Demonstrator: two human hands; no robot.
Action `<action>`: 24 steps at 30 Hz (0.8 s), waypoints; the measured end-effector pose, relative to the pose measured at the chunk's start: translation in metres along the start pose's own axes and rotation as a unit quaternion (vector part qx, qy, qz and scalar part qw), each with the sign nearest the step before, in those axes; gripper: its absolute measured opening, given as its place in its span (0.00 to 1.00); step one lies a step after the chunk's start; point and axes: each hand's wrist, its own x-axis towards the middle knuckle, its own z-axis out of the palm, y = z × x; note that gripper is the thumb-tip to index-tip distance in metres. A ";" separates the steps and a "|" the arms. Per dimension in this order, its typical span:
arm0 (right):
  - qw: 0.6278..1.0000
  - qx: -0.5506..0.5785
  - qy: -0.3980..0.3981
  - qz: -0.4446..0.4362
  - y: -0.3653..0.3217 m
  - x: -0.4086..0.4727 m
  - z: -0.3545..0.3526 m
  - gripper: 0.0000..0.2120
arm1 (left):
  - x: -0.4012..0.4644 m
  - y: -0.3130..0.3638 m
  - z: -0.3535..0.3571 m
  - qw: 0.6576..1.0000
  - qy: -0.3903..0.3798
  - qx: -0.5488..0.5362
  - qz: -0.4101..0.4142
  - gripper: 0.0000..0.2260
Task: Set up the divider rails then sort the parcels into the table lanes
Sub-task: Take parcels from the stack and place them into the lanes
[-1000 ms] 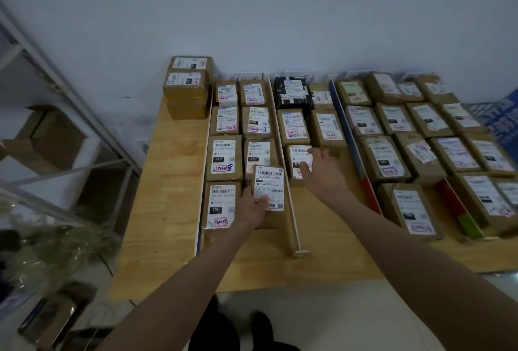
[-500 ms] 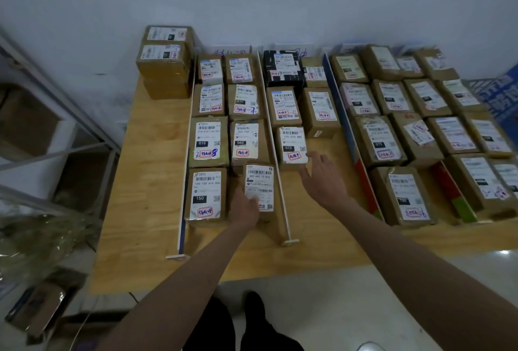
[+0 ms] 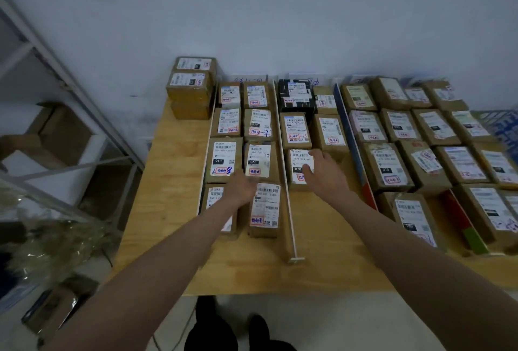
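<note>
Brown labelled parcels lie in lanes on a wooden table (image 3: 168,210), split by a white divider rail (image 3: 288,210), a white left rail (image 3: 208,137) and a blue-red rail (image 3: 356,151). My left hand (image 3: 241,186) rests at the far left corner of the nearest parcel (image 3: 265,209) in the left lane, partly covering the "150" parcel (image 3: 217,202); its fingers are hidden. My right hand (image 3: 322,171) lies with spread fingers on the "070" parcel (image 3: 298,165) in the middle lane.
A stack of parcels (image 3: 192,87) stands at the table's back left corner. Several more parcels (image 3: 420,154) fill the right lanes. A metal shelf frame (image 3: 70,132) stands to the left, with cartons on the floor. My feet (image 3: 232,328) show below the front edge.
My right hand has moved forward onto the "070" parcel. My left hand has slid up from the near parcel's front end to its far left corner.
</note>
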 end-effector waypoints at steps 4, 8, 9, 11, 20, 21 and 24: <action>0.999 -0.005 0.008 -0.035 -0.037 0.019 -0.014 0.20 | 0.017 0.017 -0.082 0.983 0.076 0.144 0.088 0.23; 0.996 -0.028 0.020 -0.084 -0.083 0.044 -0.013 0.20 | 0.025 0.008 -0.149 0.945 0.165 0.251 0.133 0.21; 0.995 -0.029 0.018 -0.093 -0.094 0.051 -0.011 0.21 | 0.027 0.003 -0.163 0.940 0.180 0.260 0.126 0.22; 0.994 -0.022 0.011 -0.107 -0.117 0.062 -0.005 0.23 | 0.032 -0.009 -0.186 0.934 0.199 0.273 0.116 0.23; 0.992 -0.020 0.013 -0.124 -0.208 0.128 0.045 0.23 | 0.098 -0.061 -0.259 0.921 0.196 0.320 0.101 0.23; 0.992 -0.021 0.012 -0.121 -0.216 0.136 0.050 0.23 | 0.109 -0.065 -0.265 0.923 0.191 0.317 0.100 0.23; 0.995 -0.018 0.007 -0.096 -0.243 0.166 0.066 0.23 | 0.151 -0.077 -0.284 0.930 0.170 0.310 0.099 0.24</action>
